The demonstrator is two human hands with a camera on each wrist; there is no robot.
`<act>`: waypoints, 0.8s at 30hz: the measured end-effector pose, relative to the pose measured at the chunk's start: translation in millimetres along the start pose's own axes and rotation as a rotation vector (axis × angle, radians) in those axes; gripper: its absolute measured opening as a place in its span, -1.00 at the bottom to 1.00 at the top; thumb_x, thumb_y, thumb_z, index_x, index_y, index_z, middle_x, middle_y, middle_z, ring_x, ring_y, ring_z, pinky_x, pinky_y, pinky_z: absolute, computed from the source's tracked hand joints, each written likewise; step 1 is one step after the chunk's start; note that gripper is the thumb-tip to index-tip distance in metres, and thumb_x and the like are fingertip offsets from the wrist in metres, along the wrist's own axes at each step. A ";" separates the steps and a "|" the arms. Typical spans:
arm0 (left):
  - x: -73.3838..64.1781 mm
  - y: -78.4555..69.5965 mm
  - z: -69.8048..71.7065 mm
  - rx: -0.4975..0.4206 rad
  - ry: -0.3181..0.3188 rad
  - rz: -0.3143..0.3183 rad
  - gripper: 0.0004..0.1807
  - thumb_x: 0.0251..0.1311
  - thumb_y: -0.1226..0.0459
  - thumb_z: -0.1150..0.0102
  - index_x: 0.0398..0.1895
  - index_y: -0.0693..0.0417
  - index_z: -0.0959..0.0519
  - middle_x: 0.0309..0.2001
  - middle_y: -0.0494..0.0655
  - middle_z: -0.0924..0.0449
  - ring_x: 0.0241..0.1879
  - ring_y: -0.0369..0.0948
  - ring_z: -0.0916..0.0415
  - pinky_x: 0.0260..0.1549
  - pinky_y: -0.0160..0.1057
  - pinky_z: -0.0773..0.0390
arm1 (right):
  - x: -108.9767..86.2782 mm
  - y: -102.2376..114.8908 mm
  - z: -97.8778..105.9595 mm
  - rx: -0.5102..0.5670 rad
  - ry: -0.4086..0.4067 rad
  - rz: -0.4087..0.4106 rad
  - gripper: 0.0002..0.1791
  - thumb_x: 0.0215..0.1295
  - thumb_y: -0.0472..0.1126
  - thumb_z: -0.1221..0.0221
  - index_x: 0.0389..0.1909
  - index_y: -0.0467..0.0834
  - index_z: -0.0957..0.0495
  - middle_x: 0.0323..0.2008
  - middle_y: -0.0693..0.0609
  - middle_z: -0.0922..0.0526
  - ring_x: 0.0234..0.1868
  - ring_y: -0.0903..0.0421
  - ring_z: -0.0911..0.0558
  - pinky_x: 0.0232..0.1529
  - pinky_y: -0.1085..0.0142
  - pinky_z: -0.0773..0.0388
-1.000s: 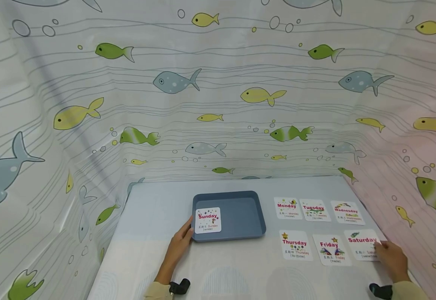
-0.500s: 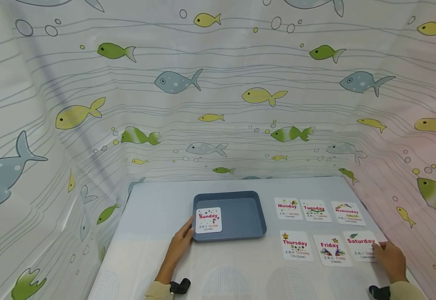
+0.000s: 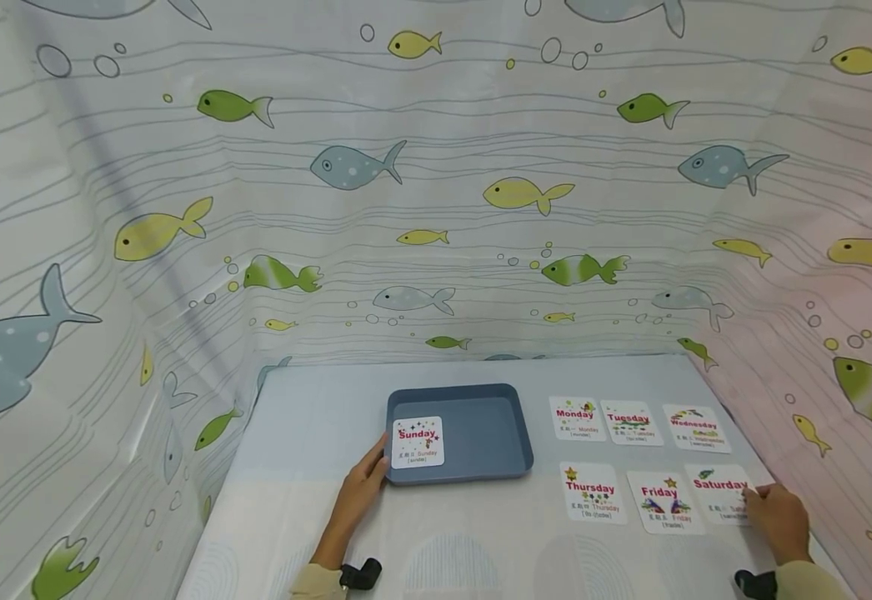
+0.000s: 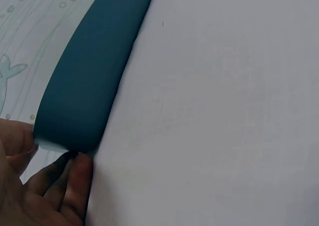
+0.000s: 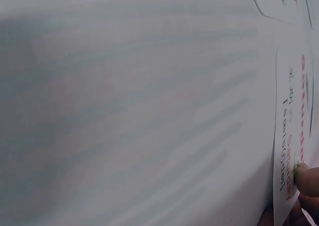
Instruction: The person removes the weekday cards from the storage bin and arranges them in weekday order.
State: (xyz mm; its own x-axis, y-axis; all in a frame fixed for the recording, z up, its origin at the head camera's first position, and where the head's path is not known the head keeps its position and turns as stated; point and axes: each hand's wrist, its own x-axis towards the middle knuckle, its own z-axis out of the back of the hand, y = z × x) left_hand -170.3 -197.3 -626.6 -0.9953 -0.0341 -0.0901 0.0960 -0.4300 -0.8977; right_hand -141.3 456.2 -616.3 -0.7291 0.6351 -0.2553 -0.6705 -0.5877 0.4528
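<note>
My left hand (image 3: 361, 482) grips the left side of a blue-grey tray (image 3: 492, 475), with thumb and fingers about its near corner in the left wrist view. Inside the tray, at its left, lies a white square card reading Sunday (image 3: 418, 443). At the right, my right hand (image 3: 779, 518) pinches the right edge of the Saturday card (image 3: 717, 493). The right wrist view shows the thumb on top of that card (image 5: 286, 136) and fingers beneath its raised edge. Just left of it lies the Friday card (image 3: 665, 502).
The Thursday card (image 3: 593, 493) lies left of Friday. Behind them, in a row, are the Monday (image 3: 577, 418), Tuesday (image 3: 631, 423) and Wednesday (image 3: 696, 428) cards. A fish-patterned curtain (image 3: 451, 267) surrounds the pale table (image 3: 316, 417).
My right hand has shifted slightly left, and the Saturday card has moved a little with it, closer to Friday. The left hand and the tray hold still.
</note>
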 end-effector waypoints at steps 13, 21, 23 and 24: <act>0.3 5.4 -2.5 0.011 0.000 -0.002 -0.46 0.54 0.08 0.09 0.54 -0.22 -0.22 0.53 -0.10 -0.20 0.53 0.04 -0.12 0.42 0.13 -0.27 | 8.6 -3.4 -5.1 -0.052 0.011 -0.042 -0.61 0.46 -0.32 0.06 0.01 -0.65 -0.34 -0.25 -0.44 -0.53 -0.23 -0.21 -0.50 -0.24 0.05 -0.48; 1.4 3.3 -1.1 0.014 -0.006 0.006 -0.46 0.54 0.06 0.08 0.53 -0.27 -0.22 0.53 -0.13 -0.20 0.53 0.02 -0.11 0.45 0.13 -0.21 | 3.5 -0.9 -0.7 -0.123 0.028 -0.038 -0.62 0.44 -0.31 -0.01 -0.02 -0.64 -0.40 -0.22 -0.46 -0.56 -0.21 -0.27 -0.50 -0.17 -0.06 -0.47; 1.5 2.1 -0.6 0.015 -0.008 0.005 -0.46 0.54 0.05 0.08 0.53 -0.26 -0.22 0.53 -0.13 -0.20 0.53 0.02 -0.11 0.45 0.13 -0.20 | 1.1 0.1 0.1 -0.127 0.019 -0.034 -0.63 0.42 -0.32 -0.01 -0.04 -0.63 -0.41 -0.25 -0.44 -0.56 -0.23 -0.26 -0.50 -0.18 -0.07 -0.46; 1.4 1.5 -0.5 0.018 -0.008 0.006 -0.46 0.53 0.04 0.09 0.54 -0.26 -0.22 0.53 -0.12 -0.20 0.53 0.02 -0.11 0.45 0.13 -0.20 | 0.0 0.6 0.2 -0.127 0.013 -0.032 -0.65 0.42 -0.32 -0.01 -0.05 -0.63 -0.42 -0.27 -0.43 -0.57 -0.24 -0.24 -0.51 -0.18 -0.06 -0.46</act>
State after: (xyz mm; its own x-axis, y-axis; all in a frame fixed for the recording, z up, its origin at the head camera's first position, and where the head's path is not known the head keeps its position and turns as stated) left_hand -171.6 -197.6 -628.4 -0.9948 -0.0442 -0.0914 0.1016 -0.4457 -0.8894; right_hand -141.7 455.9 -615.9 -0.7083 0.6483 -0.2793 -0.7048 -0.6266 0.3327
